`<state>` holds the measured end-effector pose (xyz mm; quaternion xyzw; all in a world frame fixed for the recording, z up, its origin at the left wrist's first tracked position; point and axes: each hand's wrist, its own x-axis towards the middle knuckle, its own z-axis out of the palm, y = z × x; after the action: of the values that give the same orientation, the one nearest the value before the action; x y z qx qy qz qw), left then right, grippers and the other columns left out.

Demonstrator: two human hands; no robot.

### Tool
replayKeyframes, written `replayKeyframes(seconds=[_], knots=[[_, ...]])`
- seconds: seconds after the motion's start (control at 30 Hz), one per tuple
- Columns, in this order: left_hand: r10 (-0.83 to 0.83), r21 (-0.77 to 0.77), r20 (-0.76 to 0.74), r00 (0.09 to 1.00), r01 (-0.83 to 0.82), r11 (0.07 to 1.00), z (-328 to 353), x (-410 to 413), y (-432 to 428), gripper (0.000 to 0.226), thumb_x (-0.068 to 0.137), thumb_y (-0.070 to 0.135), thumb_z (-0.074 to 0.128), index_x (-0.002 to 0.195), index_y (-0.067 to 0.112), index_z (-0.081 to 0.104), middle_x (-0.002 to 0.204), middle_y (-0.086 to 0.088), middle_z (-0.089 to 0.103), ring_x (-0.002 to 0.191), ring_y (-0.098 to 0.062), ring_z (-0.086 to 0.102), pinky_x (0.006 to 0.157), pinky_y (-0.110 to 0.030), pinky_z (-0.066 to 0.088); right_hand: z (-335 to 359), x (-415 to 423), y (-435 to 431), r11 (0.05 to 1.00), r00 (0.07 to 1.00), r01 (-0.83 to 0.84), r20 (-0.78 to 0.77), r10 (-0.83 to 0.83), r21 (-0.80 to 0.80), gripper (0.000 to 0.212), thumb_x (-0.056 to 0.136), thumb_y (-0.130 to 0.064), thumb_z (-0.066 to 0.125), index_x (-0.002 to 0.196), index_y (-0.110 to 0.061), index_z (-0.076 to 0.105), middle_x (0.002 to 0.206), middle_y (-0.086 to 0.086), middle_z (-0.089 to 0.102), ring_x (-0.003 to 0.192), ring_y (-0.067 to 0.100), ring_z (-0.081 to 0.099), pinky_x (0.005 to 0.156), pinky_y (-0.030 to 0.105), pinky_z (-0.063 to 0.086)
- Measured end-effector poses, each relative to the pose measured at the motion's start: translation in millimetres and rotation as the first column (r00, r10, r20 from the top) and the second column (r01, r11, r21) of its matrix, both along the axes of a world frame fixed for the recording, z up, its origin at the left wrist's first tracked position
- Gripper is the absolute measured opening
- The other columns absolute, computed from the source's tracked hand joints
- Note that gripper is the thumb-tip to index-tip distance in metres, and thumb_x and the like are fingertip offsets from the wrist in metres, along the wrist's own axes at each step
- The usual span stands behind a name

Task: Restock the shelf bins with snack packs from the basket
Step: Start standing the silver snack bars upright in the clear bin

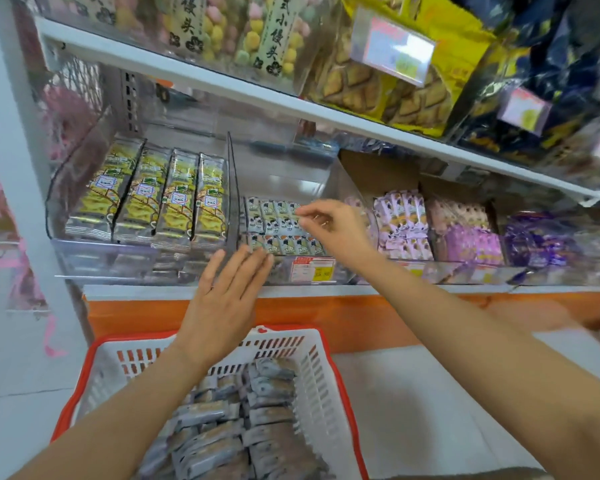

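Observation:
A white basket with a red rim [312,368] sits below the shelf and holds several grey snack packs [222,427]. A clear shelf bin [319,188] holds two rows of small grey-green snack packs [274,223]. My left hand [227,292] reaches toward the bin's front edge with its fingers straight and nothing in it. My right hand [329,225] hovers over the packs in the bin, fingers loosely curled with thumb and forefinger close together; no pack shows between them.
Left of the clear divider [232,188], a bin holds yellow-green packs [160,195]. Purple and pink packs [430,226] fill bins to the right. A price tag [312,270] hangs on the bin front. The upper shelf [291,102] carries bagged biscuits above the bins.

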<state>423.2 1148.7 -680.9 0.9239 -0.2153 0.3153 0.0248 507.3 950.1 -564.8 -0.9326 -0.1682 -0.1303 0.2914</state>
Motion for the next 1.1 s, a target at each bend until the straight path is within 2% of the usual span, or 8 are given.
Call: replayKeyframes(seconds=[0.1, 0.23, 0.43, 0.57, 0.7, 0.77, 0.9, 1.1], knots=[[-0.034, -0.02, -0.057, 0.998, 0.033, 0.999, -5.6, -12.9, -6.3, 0.059, 0.082, 0.021, 0.049, 0.139, 0.005, 0.048, 0.132, -0.013, 0.047, 0.118, -0.033, 0.045, 0.102, -0.047, 0.029, -6.9, -35.3, 5.0, 0.983, 0.993, -0.109, 0.055, 0.102, 0.15, 0.016, 0.089, -0.012, 0.068, 0.103, -0.012, 0.074, 0.094, -0.004, 0.069, 0.077, -0.001, 0.061, 0.068, 0.01, 0.047], [-0.023, 0.054, -0.205, 0.978, 0.035, 0.998, -19.7, -23.6, -5.8, 0.059, 0.064, 0.014, 0.072, 0.121, 0.003, 0.06, 0.112, -0.015, 0.058, 0.106, -0.034, 0.051, 0.09, -0.044, 0.039, -43.1, -78.4, 3.6, 0.966, 0.989, -0.137, -0.02, 0.145, 0.22, 0.014, 0.091, -0.016, 0.066, 0.103, -0.012, 0.073, 0.093, 0.002, 0.069, 0.078, 0.009, 0.062, 0.07, 0.019, 0.051], [0.102, 0.168, -0.493, 0.864, -0.021, 0.986, -58.7, -25.4, 9.7, 0.06, 0.064, 0.023, 0.077, 0.121, 0.012, 0.061, 0.118, -0.009, 0.059, 0.11, -0.031, 0.053, 0.092, -0.043, 0.043, -138.3, -114.5, -6.1, 0.99, 0.953, -0.069, -0.285, 0.101, 0.121, 0.018, 0.091, -0.021, 0.067, 0.108, -0.018, 0.072, 0.094, -0.003, 0.069, 0.075, 0.006, 0.062, 0.074, 0.022, 0.052], [0.243, 0.282, -0.541, 0.805, -0.099, 0.954, -84.1, -28.6, 18.9, 0.074, 0.089, 0.039, 0.057, 0.152, 0.015, 0.026, 0.147, -0.005, 0.037, 0.138, -0.027, 0.032, 0.115, -0.043, 0.026, -192.3, -128.0, -7.3, 0.997, 0.871, -0.074, -0.486, 0.068, 0.007, 0.025, 0.092, -0.019, 0.063, 0.116, -0.014, 0.068, 0.102, 0.004, 0.068, 0.077, 0.008, 0.058, 0.078, 0.024, 0.05], [0.358, 0.435, -0.568, 0.741, -0.099, 0.895, -107.2, -29.1, 29.9, 0.08, 0.097, 0.045, 0.039, 0.156, 0.01, -0.002, 0.162, -0.009, 0.011, 0.149, -0.027, 0.008, 0.121, -0.045, 0.003, -233.9, -137.3, 1.4, 0.987, 0.774, -0.14, -0.631, 0.059, -0.08, 0.03, 0.094, -0.024, 0.062, 0.122, -0.014, 0.064, 0.111, 0.005, 0.067, 0.089, 0.016, 0.064, 0.084, 0.033, 0.054], [0.329, 0.411, -0.566, 0.756, -0.087, 0.908, -122.1, -28.5, 38.6, 0.084, 0.093, 0.045, 0.048, 0.156, 0.008, 0.005, 0.162, -0.012, 0.015, 0.15, -0.03, 0.011, 0.121, -0.048, 0.0, -248.9, -140.8, 8.3, 0.979, 0.732, -0.175, -0.678, 0.057, -0.107, 0.03, 0.095, -0.025, 0.061, 0.123, -0.016, 0.062, 0.115, 0.005, 0.065, 0.095, 0.019, 0.064, 0.084, 0.033, 0.053], [0.204, 0.245, -0.561, 0.802, -0.075, 0.967, -140.9, -25.6, 49.0, 0.081, 0.072, 0.025, 0.074, 0.143, 0.0, 0.045, 0.141, -0.021, 0.05, 0.135, -0.037, 0.042, 0.117, -0.05, 0.015, -274.5, -145.9, 24.6, 0.955, 0.653, -0.27, -0.753, 0.087, -0.123, 0.034, 0.097, -0.024, 0.057, 0.13, -0.016, 0.057, 0.128, 0.007, 0.058, 0.11, 0.023, 0.058, 0.092, 0.033, 0.048], [0.145, 0.157, -0.525, 0.839, -0.072, 0.985, -153.4, -24.9, 50.9, 0.077, 0.072, 0.018, 0.073, 0.142, -0.001, 0.047, 0.138, -0.021, 0.053, 0.133, -0.036, 0.037, 0.116, -0.051, 0.019, -306.5, -152.7, 48.7, 0.884, 0.626, -0.419, -0.772, 0.115, -0.209, 0.038, 0.095, -0.02, 0.06, 0.132, -0.012, 0.056, 0.132, 0.011, 0.051, 0.118, 0.029, 0.049, 0.1, 0.039, 0.043]])
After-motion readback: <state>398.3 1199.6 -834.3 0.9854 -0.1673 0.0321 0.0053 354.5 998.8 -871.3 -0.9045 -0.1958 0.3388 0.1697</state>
